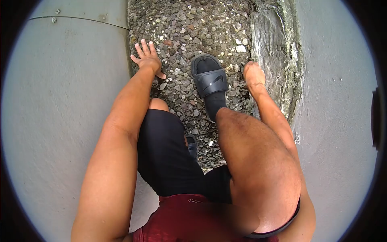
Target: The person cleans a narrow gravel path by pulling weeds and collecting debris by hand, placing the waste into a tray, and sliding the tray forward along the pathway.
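ok so from where I stood, this was a low crouch on all fours-ish, w/ the pebbled strip (181, 24) right under both hands and running on ahead of them. Left hand (148, 62) was flat on the stones near the strip's left edge, fingers spread wide. That was the good one imo, b/c a wide palm shared the load over lots of lumpy bits.

Right hand (254, 74) was down at the other side, by the seam w/ the rough grey band (269, 44). Knuckles looked rounded, but the fingertips were hidden, so idk if they were pinching anything or just tucked under. Tbh a hold there called for a quick check, since that edge looked broken and crumbly.

The front sandal (209, 78) sat flat btwn the hands, which made a decent base. Left knee (159, 104) was just behind the left hand, and the other sandal (191, 145) was further back. Best form imo: weight low, pressure straight down, one limb shifted at a time, palms off the smooth grey surface (60, 101) on the left. Loose grit could've rolled under a palm, so slow n steady was the way.
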Tool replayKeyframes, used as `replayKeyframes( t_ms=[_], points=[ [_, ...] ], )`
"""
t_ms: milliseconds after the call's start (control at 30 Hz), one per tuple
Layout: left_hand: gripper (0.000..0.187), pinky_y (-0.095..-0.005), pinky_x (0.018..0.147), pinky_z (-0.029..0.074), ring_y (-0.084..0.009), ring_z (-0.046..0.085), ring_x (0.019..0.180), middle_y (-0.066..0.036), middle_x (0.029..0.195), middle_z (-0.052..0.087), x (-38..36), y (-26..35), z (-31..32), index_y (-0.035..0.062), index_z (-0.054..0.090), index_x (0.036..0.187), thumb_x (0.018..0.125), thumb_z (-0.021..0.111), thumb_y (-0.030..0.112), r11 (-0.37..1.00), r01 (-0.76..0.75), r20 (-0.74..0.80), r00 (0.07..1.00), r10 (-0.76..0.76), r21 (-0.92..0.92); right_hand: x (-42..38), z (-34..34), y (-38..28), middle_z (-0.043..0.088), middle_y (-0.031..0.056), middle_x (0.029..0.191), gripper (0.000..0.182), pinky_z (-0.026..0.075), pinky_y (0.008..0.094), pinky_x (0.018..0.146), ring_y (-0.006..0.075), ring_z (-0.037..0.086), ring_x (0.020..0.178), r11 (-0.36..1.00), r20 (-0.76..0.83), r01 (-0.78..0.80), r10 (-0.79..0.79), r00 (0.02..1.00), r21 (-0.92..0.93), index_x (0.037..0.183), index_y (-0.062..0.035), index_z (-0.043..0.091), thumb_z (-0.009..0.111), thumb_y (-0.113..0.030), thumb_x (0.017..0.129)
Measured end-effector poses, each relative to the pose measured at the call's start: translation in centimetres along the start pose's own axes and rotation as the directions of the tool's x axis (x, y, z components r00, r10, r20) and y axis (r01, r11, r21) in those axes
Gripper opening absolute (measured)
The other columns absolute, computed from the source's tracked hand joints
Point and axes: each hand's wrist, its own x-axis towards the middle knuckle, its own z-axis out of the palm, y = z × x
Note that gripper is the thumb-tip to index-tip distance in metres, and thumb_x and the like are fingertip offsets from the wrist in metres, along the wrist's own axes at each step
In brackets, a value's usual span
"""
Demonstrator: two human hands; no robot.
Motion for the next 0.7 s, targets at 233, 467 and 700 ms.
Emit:
replayKeyframes(
  t_ms=[233,467,700],
  points=[
    [0.147,-0.0627,0.109,0.011,-0.0409,-0.015,0.14,-0.018,0.151,-0.023,0.2,-0.1,0.3,0.0077,-0.016,0.146,0.05,0.087,0.052,1.0,-0.005,-0.021,1.0,0.005,-0.009,2.0,-13.5,0.2,0.063,0.0113,0.076,0.016,0.053,0.0316,0.053,0.0155,0.063,0.062,0.503,-0.127,0.041,0.139,0.982,0.863,0.087,-0.0022,0.056,0.051,-0.016,0.093],
    [0.145,-0.0628,0.109,0.011,-0.0406,-0.015,0.14,-0.018,0.151,-0.023,0.0,-0.2,0.0,0.0077,-0.016,0.146,0.053,0.086,0.052,1.0,-0.01,-0.004,1.0,0.01,-0.008,0.5,-10.3,1.3,0.06,0.0052,0.069,0.013,0.049,0.0248,0.041,0.0099,0.057,0.047,0.337,0.082,-0.081,0.009,0.997,0.938,0.098,-0.0026,0.054,0.051,-0.015,0.094],
    [0.146,-0.0627,0.108,0.011,-0.0404,-0.015,0.14,-0.017,0.151,-0.024,0.0,-0.1,-0.1,0.0082,-0.017,0.145,0.052,0.086,0.052,1.0,0.005,0.004,1.0,-0.005,0.005,-3.6,-1.6,-0.5,0.064,0.0164,0.064,0.023,0.052,0.0355,0.049,0.0223,0.062,0.047,0.485,0.251,-0.412,0.364,0.897,0.771,0.098,0.002,0.06,0.051,-0.018,0.092]
  ],
)
